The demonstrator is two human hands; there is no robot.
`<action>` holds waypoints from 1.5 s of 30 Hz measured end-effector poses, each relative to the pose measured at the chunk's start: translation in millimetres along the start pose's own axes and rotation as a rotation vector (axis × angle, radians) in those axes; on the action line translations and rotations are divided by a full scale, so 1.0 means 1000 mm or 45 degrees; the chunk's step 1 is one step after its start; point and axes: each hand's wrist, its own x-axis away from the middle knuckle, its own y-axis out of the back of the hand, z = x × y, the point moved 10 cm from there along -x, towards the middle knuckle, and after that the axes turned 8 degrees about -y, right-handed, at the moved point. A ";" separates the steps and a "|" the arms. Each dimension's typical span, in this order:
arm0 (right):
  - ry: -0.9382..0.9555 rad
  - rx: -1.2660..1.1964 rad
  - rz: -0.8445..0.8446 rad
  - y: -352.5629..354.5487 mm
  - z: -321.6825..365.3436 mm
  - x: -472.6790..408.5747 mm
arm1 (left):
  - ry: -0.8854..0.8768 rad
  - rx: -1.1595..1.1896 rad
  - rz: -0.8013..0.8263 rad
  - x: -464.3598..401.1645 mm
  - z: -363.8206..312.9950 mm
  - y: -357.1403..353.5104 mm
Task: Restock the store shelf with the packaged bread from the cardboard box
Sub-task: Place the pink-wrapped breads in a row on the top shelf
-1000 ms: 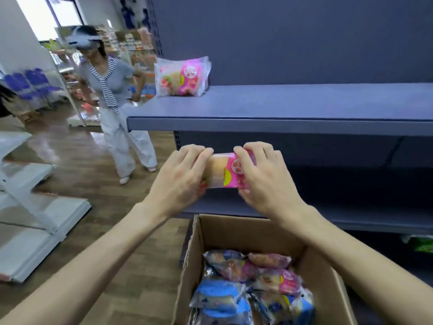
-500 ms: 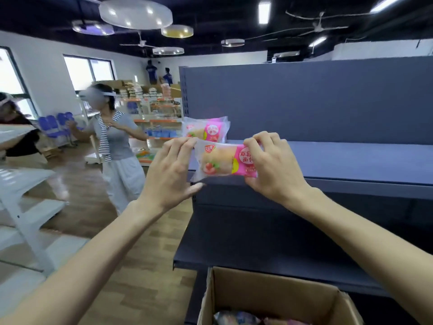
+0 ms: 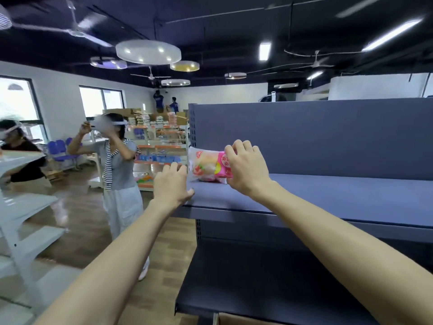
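Bread (image 3: 207,165) sits at the far left end of the top shelf (image 3: 328,195), and from where I watch it looks to be resting on the shelf surface, or very nearly so. My right hand (image 3: 247,168) is closed on the pack's pink right end, fingers curled over the top. My left hand (image 3: 172,185) is open, fingers loosely spread just beside the pack's left edge, thumb lying at the shelf's front corner; I cannot tell whether its fingertips touch the wrapper.

A darker bit of wrapper shows under the pack's lower edge, which may be a second pack behind it, but I cannot be sure.

As for progress, I judge the job barely begun. Nearly the whole top shelf is bare to the right of the pack, and the lower shelf (image 3: 269,285) below holds nothing I can see. Only a corner of the box (image 3: 236,320) shows at the bottom edge, contents out of view, so how much stock is left I cannot say. This placement wants only a release.
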 end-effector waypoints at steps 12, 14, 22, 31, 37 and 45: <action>-0.116 -0.044 0.176 -0.075 0.003 -0.023 | 0.321 0.632 -0.161 0.004 0.013 -0.052; -0.131 -0.076 0.187 -0.085 0.003 -0.025 | 0.322 0.631 -0.178 0.004 0.012 -0.050; -0.076 -0.141 0.231 -0.111 0.016 -0.036 | 0.339 0.593 -0.181 0.003 0.015 -0.053; -0.101 -0.230 0.235 -0.124 0.013 -0.034 | 0.162 0.664 -0.153 -0.004 0.005 -0.055; -0.110 -0.484 0.278 -0.121 0.011 -0.028 | 0.143 0.637 -0.046 -0.005 0.001 -0.060; 0.086 -0.509 0.256 -0.107 0.039 -0.025 | 0.143 0.612 0.043 -0.007 0.001 -0.069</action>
